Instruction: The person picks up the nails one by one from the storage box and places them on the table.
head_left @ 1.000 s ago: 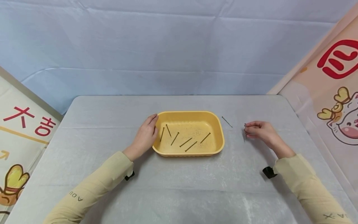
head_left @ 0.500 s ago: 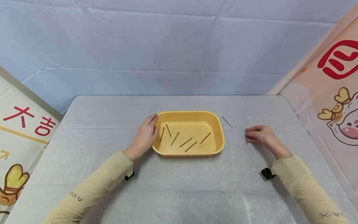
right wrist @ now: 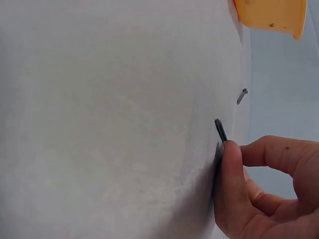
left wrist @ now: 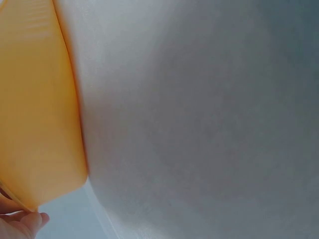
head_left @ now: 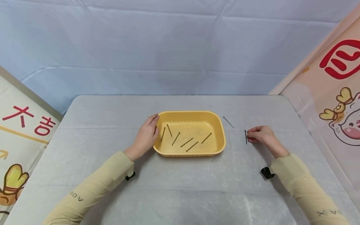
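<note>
My left hand [head_left: 144, 135] grips the left end of a yellow plastic tray [head_left: 188, 155], fingers over its rim. In the left wrist view, fingertips [left wrist: 31, 221] show at the tray's edge. Several long dark nails [head_left: 176, 138] lie scattered on the tray's floor. To the right of the tray, my right hand [head_left: 262, 136] pinches a nail [head_left: 246, 137] between thumb and fingertips, low over the table. The right wrist view shows one end of this nail [right wrist: 220, 128] sticking out past the thumb; the rest is hidden behind it.
Another nail [head_left: 228, 122] lies on the table between the tray and my right hand. A grey cloth covers the table [head_left: 180, 193]. A pale blue backdrop [head_left: 180, 56] rises behind it, and printed panels [head_left: 337, 106] stand at both sides.
My right hand has shifted slightly down and left, and the nail at its fingertips has moved with it, now seen more fully. The left hand and tray have stayed put.
</note>
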